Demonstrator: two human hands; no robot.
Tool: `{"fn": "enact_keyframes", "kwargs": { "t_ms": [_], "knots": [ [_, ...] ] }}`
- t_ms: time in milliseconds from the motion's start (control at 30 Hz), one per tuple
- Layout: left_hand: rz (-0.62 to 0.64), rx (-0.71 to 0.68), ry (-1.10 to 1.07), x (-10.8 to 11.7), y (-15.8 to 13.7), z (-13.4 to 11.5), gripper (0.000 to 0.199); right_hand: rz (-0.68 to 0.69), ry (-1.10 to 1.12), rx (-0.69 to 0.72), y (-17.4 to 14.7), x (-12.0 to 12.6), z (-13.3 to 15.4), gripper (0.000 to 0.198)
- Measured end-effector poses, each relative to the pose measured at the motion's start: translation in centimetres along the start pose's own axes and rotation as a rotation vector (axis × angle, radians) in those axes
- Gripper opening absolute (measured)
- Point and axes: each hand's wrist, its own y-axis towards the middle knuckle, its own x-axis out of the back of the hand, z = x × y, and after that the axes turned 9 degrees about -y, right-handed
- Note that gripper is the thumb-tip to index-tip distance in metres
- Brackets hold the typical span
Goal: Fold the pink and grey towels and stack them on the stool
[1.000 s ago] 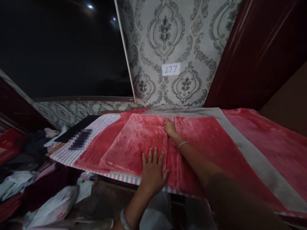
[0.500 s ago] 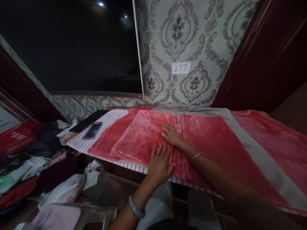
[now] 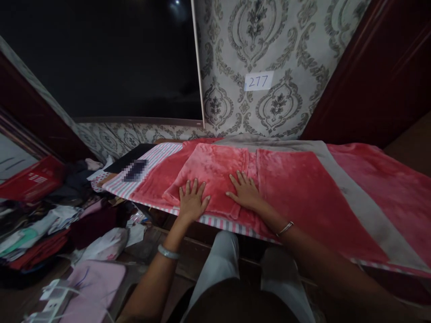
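Note:
A red plush blanket with a grey band (image 3: pixel 353 188) is spread over a table, its left part folded over into a smaller rectangular panel (image 3: pixel 215 163). My left hand (image 3: pixel 192 199) lies flat on the front left part of that panel, fingers spread. On its right part rests my right hand (image 3: pixel 244 190), palm down with the fingers apart, close to the fold line in the middle. Neither hand grips the fabric. Under the blanket, a striped cloth (image 3: pixel 161 157) shows at the left end and along the front edge.
A pixelated dark object (image 3: pixel 135 170) lies on the striped cloth. Behind the table, a large dark screen (image 3: pixel 101 58) and a paper marked 277 (image 3: pixel 259 81) are on the wall. Clothes (image 3: pixel 40 242) are heaped at left, near a pink stool (image 3: pixel 96 287).
My left hand has slid left across the folded panel. My right hand has shifted slightly right and toward me. The view has tilted down a little.

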Motion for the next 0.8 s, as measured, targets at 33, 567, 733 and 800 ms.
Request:
{"fn": "enact_keyframes", "kwargs": {
  "t_ms": [33, 567, 733, 800],
  "knots": [
    [-0.002, -0.004, 0.0, -0.2, -0.1, -0.1, 0.061, 0.001, -0.002, 0.006, 0.1, 0.0, -0.1, 0.083],
    [-0.145, 0.116, -0.112, 2.3, -0.8, 6.6, 0.054, 0.063, 0.109, 0.194, -7.4, 1.0, 2.2, 0.073],
    [-0.175, 0.106, -0.178, 0.4, -0.6, 8.1, 0.055, 0.09, 0.188, 0.217, -9.0, 2.2, 2.2, 0.068],
    [-0.164, 0.129, -0.268, 0.5, -0.2, 8.6, 0.056, 0.109, 0.243, 0.256, -9.5, 3.0, 1.7, 0.066]
  ]
}}
